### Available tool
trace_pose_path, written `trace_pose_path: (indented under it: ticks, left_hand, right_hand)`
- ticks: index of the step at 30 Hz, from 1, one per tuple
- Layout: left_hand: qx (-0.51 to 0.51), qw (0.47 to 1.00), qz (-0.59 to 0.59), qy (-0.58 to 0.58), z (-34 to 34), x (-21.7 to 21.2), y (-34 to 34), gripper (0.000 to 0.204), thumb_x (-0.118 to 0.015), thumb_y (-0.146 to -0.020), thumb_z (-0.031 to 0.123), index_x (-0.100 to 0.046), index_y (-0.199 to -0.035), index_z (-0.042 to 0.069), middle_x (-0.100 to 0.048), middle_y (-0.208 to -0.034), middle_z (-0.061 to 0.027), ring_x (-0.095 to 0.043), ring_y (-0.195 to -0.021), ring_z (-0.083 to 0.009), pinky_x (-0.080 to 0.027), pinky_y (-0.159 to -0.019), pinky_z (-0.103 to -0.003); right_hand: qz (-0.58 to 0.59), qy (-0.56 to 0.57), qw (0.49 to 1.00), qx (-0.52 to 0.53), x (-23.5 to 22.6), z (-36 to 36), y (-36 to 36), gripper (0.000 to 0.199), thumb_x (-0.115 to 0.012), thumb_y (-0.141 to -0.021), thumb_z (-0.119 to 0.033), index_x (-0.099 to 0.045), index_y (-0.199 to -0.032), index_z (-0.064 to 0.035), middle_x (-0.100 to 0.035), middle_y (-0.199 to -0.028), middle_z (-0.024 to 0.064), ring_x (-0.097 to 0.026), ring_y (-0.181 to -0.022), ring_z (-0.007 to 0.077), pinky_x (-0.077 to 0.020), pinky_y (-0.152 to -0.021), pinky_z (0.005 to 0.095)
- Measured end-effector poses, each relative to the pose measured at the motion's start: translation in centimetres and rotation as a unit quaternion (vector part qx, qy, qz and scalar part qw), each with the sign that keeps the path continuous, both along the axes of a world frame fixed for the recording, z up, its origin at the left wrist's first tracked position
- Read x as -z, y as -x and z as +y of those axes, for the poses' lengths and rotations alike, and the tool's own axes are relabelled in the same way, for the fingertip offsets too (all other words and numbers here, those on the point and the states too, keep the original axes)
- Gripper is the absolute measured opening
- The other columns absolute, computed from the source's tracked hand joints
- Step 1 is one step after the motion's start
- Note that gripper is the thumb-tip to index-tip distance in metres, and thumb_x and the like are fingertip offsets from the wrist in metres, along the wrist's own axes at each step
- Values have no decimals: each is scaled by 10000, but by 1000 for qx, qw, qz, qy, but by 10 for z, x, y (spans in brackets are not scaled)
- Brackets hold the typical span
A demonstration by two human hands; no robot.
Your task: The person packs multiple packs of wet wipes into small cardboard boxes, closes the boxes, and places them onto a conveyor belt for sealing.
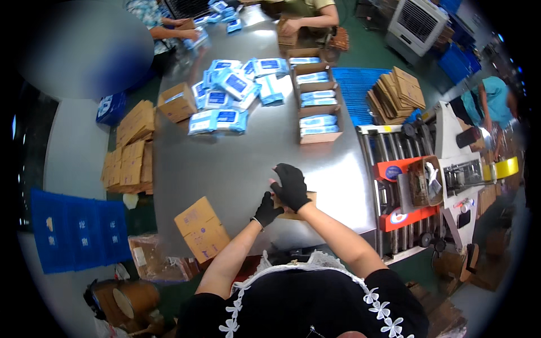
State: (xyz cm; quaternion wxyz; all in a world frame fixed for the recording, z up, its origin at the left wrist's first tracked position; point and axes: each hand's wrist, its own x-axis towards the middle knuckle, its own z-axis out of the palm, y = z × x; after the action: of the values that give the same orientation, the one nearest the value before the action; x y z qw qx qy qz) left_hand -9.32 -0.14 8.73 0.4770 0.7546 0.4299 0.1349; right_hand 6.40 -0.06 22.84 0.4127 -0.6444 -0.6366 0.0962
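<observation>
Both my hands wear black gloves with bare fingertips and meet over a small brown cardboard box near the table's front edge. Its left part is mostly hidden by them. My left hand grips the box's left side. Above its far side, my right hand reaches across with fingers stretched out and apart. A flattened carton lies to the left, jutting past the table edge. Farther off, several open boxes filled with blue-and-white wipe packs form a row beside a heap of loose packs.
The metal table also bears an open carton at left. A roller conveyor with a sealing machine stands at right. Folded cartons are stacked on both sides. Two people work at the far end; another person is at far right.
</observation>
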Motion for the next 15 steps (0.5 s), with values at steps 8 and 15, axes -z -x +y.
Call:
trace_pose_path:
  ticks: [8, 15]
  left_hand:
    - [-6, 850, -305, 430, -85, 52, -164, 351, -526, -924, 193, -467, -1234, 38, -564, -1171, -96, -575, -1018, -196, -488, -874, -340]
    - [220, 960, -91, 146, -68, 9, -123, 556, -663, -847, 274, -435, -1310, 68, -636, -1012, -105, -613, -899, -215, -480, -811, -347]
  right_hand:
    - [-178, 126, 976, 4, 82, -137, -133, 298, -594, -819, -377, -598, -1046, -183, -510, -1308, 82, -481, -1200, 283, -233, -1064, 595]
    - [-204, 141, 966, -74, 82, -175, -294, 333, -578, -756, -237, -582, -1070, -127, -527, -1260, 143, -471, -1212, 330, -289, -1054, 539]
